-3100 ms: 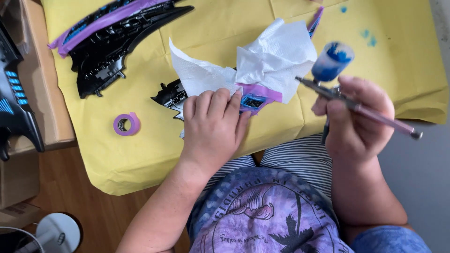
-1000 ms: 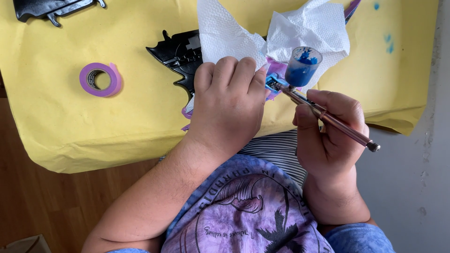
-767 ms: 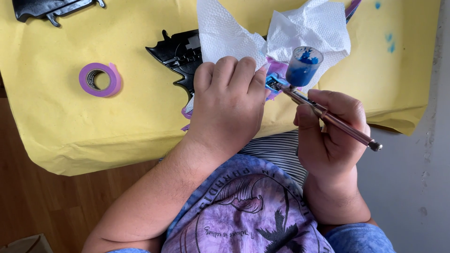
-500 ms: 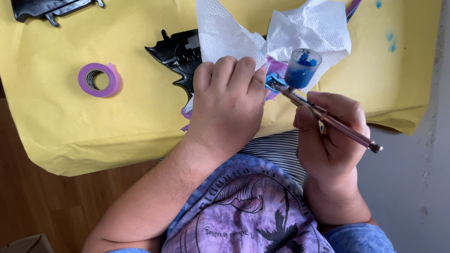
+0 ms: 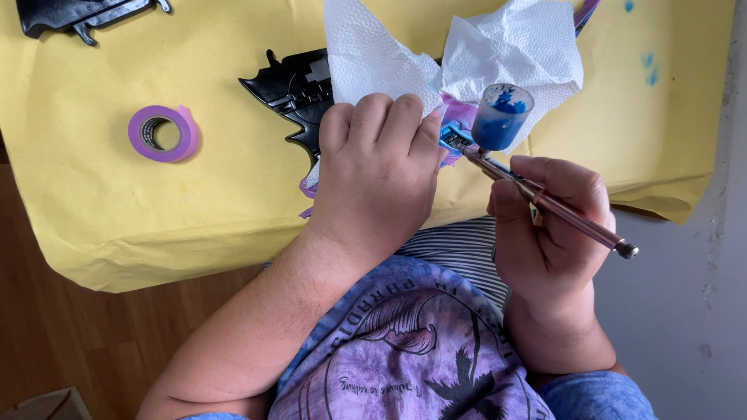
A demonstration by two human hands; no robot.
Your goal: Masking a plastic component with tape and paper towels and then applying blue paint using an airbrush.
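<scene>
Gripped in my right hand [image 5: 548,225], the airbrush [image 5: 545,206] angled its tip at the masked black part [image 5: 292,85] on the yellow paper [image 5: 117,202]. My left hand [image 5: 377,167] lay curled, pressing the white paper towel [image 5: 373,58] onto that part. Purple tape roll [image 5: 162,133] sat well apart.

The person wears a short-sleeved T-shirt [image 5: 405,350] dyed in mottled purple, lilac and blue, with a dark line print of a curling wave and a palm tree across the chest and an arc of dark lettering above it. Under its hem shows a garment with fine grey and white stripes [image 5: 459,245]. Both forearms are bare, with no sleeves, watch or rings. The left hand [image 5: 381,167] and the right hand [image 5: 548,229] wear no gloves.
</scene>
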